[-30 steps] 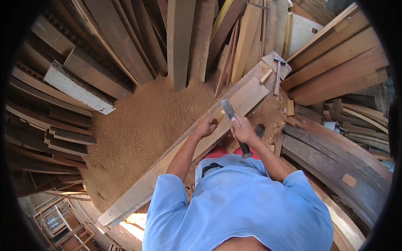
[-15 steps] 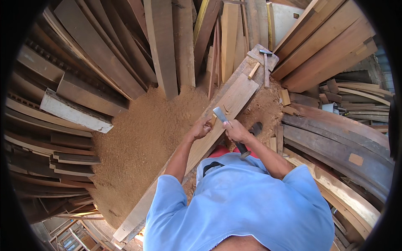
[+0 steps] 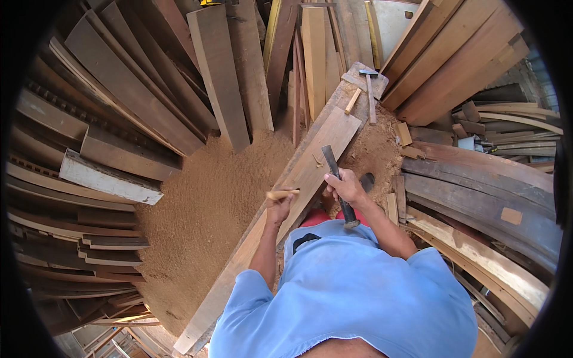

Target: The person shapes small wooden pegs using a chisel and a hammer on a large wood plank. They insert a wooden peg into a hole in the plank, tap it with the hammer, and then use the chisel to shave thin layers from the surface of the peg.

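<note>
My right hand (image 3: 348, 187) grips a chisel (image 3: 330, 160) with a flat metal blade and a dark handle. Its blade points away from me, over the long board. In my left hand (image 3: 278, 209) is a short piece of wood (image 3: 283, 194), light in colour and lying crosswise in closed fingers. Both hands are above the long wooden board (image 3: 298, 179), which runs diagonally from lower left to upper right. Wood shavings (image 3: 318, 161) lie on it beyond the chisel. At its far end rest a hammer (image 3: 370, 95) and a small wooden stick (image 3: 353, 101).
Sawdust (image 3: 209, 203) covers the ground left of the board. Tall planks (image 3: 219, 77) lean at the back, and stacked timber (image 3: 107, 179) lines the left side. Thick dark beams (image 3: 477, 197) lie to the right. A small white container (image 3: 470, 143) sits among scraps there.
My left hand has drawn back toward me, and the wood piece in it now shows plainly. The chisel has turned in my right hand, its blade more upright and narrower to view.
</note>
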`<state>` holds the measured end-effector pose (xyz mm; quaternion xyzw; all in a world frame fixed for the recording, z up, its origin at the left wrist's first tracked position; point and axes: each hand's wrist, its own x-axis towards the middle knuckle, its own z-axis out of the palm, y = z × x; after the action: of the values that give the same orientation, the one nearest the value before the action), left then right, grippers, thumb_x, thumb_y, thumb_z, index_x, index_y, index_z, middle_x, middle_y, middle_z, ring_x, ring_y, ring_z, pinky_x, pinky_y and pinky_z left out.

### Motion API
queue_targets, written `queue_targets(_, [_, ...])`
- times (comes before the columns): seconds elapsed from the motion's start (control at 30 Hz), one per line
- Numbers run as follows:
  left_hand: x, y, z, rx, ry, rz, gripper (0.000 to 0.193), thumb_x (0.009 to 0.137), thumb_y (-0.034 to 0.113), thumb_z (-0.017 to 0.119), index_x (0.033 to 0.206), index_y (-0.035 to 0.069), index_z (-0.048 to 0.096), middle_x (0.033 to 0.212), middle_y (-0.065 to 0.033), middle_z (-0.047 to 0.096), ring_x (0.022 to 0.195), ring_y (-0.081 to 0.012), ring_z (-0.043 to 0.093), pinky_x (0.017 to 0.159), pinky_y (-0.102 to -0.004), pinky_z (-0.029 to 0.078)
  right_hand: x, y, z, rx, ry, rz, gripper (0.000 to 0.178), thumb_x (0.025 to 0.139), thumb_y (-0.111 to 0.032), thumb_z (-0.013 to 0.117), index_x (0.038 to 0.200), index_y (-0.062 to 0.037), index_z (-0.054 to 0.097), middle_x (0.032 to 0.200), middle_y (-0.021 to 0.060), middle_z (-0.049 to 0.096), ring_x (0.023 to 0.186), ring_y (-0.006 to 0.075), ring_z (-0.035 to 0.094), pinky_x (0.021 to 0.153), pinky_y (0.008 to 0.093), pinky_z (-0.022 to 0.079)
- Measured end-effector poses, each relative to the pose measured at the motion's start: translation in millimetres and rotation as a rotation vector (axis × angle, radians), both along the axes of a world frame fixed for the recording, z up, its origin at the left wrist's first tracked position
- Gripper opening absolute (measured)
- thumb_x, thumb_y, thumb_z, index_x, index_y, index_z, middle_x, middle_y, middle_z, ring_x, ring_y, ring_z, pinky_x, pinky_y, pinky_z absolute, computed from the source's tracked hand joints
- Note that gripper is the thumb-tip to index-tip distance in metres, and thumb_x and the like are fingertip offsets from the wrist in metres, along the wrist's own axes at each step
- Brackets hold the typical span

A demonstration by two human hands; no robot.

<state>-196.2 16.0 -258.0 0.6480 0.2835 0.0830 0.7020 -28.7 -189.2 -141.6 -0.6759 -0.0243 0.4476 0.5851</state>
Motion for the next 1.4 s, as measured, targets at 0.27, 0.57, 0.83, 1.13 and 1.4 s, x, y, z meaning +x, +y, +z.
queue_targets(0.27, [66,-33,99,-0.419,-0.260,0.043,0.020,0.097,0.007,0.064,0.116,0.006,0.059,0.107,-0.0133,0.070,0.098,-0.0243,0.071,0.088,-0.0391,0.061,0,7,20,0.183,0.178,-0.168,0.037,0.096,-0.037,0.067,0.093,0.0002,0.064,0.078,0.0078,0.068,0.050,0.0074,0.055,0.046,0.0228,0.048])
queue_targets(0.57, [63,20,155,-0.013,-0.110,-0.242,0.037,0.103,0.023,0.056,0.134,0.003,0.053,0.129,-0.0120,0.060,0.121,-0.0218,0.058,0.104,-0.0373,0.046,34,-11,121,0.166,-0.346,0.162,0.025,0.090,-0.027,0.071,0.092,-0.0022,0.067,0.075,0.0074,0.066,0.057,0.0132,0.057,0.055,0.0276,0.048])
queue_targets(0.83, [70,-15,218,-0.296,0.059,-0.739,0.053,0.105,0.053,0.037,0.118,0.004,0.055,0.078,-0.0057,0.060,0.064,-0.0143,0.057,0.064,-0.0275,0.049,13,1,152,0.074,-0.811,0.202,0.034,0.096,-0.032,0.062,0.110,-0.0006,0.063,0.074,0.0124,0.063,0.069,0.0245,0.063,0.067,0.0376,0.050])
queue_targets(1.13, [104,-15,232,-0.457,-0.235,-0.355,0.037,0.108,0.036,0.037,0.118,0.003,0.052,0.082,-0.0054,0.058,0.062,-0.0148,0.057,0.060,-0.0270,0.048,-5,25,156,0.678,-0.041,-0.410,0.030,0.104,-0.019,0.051,0.125,0.0011,0.057,0.096,0.0088,0.071,0.072,0.0108,0.069,0.067,0.0256,0.058])
queue_targets(1.4, [120,7,256,-0.229,-0.282,-0.289,0.038,0.109,0.039,0.034,0.117,0.008,0.054,0.078,0.0016,0.051,0.058,-0.0061,0.052,0.050,-0.0166,0.043,-33,70,178,0.878,0.400,-0.326,0.017,0.106,-0.020,0.047,0.112,-0.0058,0.054,0.082,0.0020,0.061,0.066,0.0106,0.064,0.063,0.0328,0.060])
